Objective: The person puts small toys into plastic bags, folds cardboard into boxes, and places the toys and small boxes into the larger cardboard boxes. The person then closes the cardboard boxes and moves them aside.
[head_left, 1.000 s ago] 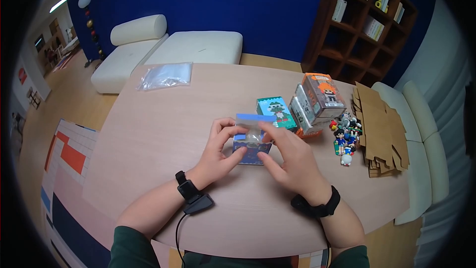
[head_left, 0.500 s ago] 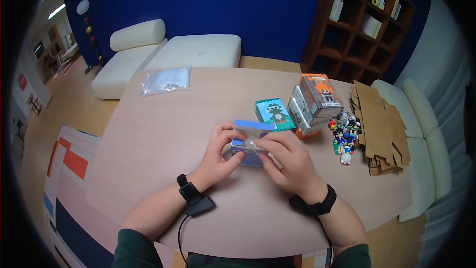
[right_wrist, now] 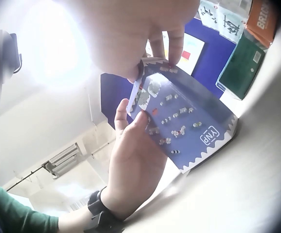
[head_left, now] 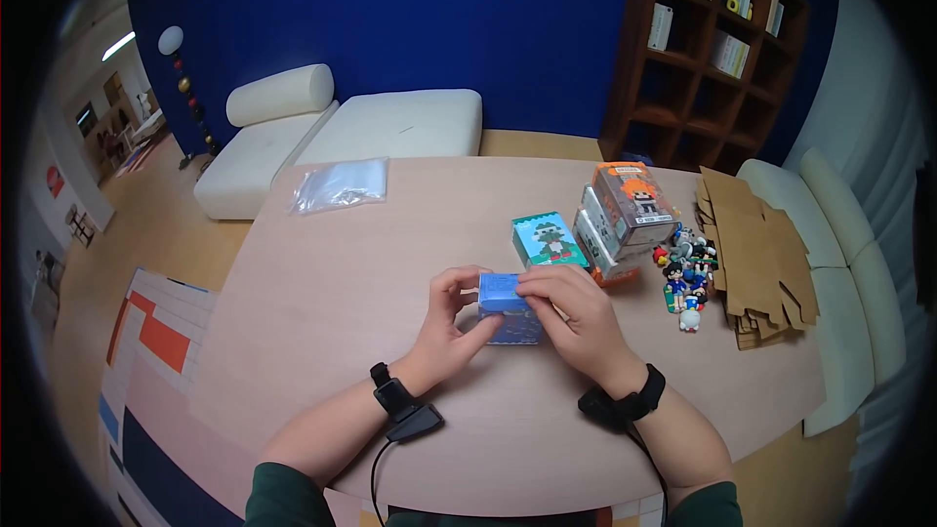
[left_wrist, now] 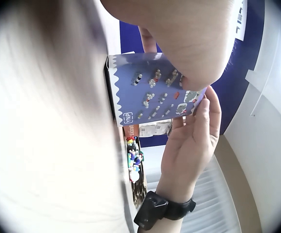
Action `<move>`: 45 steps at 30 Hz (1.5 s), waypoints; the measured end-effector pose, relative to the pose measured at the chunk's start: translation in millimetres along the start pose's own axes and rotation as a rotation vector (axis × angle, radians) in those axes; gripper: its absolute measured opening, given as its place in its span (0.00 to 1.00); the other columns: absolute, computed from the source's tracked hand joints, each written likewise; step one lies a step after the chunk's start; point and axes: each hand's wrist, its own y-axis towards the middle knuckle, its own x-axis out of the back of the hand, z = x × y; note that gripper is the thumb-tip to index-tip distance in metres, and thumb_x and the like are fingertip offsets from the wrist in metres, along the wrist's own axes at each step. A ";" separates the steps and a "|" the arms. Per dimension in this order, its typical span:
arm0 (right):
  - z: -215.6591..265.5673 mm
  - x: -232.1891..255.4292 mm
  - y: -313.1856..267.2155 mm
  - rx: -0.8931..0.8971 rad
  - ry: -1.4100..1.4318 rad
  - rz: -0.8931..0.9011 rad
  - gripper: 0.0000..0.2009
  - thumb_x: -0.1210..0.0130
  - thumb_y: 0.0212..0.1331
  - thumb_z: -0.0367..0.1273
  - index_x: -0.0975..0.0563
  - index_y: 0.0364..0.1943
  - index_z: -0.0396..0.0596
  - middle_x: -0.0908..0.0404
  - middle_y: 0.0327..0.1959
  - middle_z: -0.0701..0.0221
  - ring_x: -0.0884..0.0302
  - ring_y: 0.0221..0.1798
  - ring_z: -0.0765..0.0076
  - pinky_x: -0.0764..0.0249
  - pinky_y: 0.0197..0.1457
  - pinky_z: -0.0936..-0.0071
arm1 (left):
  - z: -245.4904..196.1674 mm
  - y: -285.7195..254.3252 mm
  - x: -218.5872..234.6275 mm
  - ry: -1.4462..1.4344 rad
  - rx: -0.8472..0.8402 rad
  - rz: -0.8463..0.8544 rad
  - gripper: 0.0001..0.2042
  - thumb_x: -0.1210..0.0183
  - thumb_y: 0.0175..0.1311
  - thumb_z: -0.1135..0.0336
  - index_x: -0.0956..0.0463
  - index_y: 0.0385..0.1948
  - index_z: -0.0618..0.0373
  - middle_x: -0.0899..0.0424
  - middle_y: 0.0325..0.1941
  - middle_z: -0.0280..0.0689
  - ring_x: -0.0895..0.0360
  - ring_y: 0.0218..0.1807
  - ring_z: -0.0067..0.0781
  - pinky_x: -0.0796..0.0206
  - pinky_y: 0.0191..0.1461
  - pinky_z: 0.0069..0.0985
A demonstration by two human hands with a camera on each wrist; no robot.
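A small blue box [head_left: 513, 330] stands on the table between the two hands, its top flap [head_left: 501, 285] lying over the opening. The left hand [head_left: 451, 327] grips the box's left side, thumb on the front face. At the top right edge, the right hand [head_left: 578, 317] pinches the box with thumb and fingers. Pictures of small pieces and the letters YNP show on the box [left_wrist: 140, 92] in the left wrist view. In the right wrist view the box [right_wrist: 189, 126] is tilted in the image, with fingers of both hands at its top end.
Behind the hands lies a green box [head_left: 549, 239], beside stacked boxes [head_left: 634, 205]. Small figures [head_left: 689, 283] and flattened brown cardboard [head_left: 756, 254] are at the right. A clear plastic bag [head_left: 342, 184] rests at the back left of the table [head_left: 322, 283].
The box's blue flap, raised before, now lies across the top, and the clear contents are covered. The right hand's fingers have moved onto the top edge. The head view has tilted up slightly.
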 end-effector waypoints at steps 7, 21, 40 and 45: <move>3.2 -1.3 -1.5 0.006 0.002 -0.021 0.06 0.38 0.58 0.24 0.18 0.39 0.44 0.16 0.42 0.65 0.20 0.45 0.57 0.25 0.49 0.64 | -8.0 3.0 6.6 0.028 0.122 0.031 0.16 0.44 0.72 0.71 0.32 0.59 0.56 0.32 0.60 0.41 0.31 0.63 0.36 0.35 0.68 0.36; 1.0 3.5 -1.5 -0.069 0.083 0.085 0.05 0.40 0.59 0.26 0.18 0.38 0.43 0.18 0.44 0.66 0.23 0.50 0.55 0.28 0.55 0.64 | -12.9 4.0 10.2 0.187 0.086 0.116 0.11 0.54 0.78 0.65 0.32 0.57 0.53 0.34 0.66 0.44 0.37 0.69 0.37 0.45 0.72 0.36; 31.7 -9.7 -21.3 -0.057 -0.266 0.316 0.30 0.30 0.52 0.41 0.26 0.59 0.47 0.38 0.71 0.52 0.36 0.69 0.43 0.30 0.65 0.52 | -5.3 10.3 1.3 -0.297 0.655 -0.349 0.22 0.41 0.73 0.65 0.41 0.62 0.49 0.24 0.54 0.39 0.21 0.52 0.28 0.22 0.53 0.30; 22.5 -13.6 -17.8 -0.109 -0.351 0.262 0.27 0.33 0.49 0.33 0.25 0.56 0.46 0.33 0.68 0.52 0.34 0.67 0.43 0.30 0.64 0.53 | -9.7 7.8 -2.4 -0.590 0.680 -0.220 0.22 0.48 0.78 0.58 0.45 0.67 0.48 0.26 0.57 0.38 0.21 0.58 0.33 0.21 0.55 0.34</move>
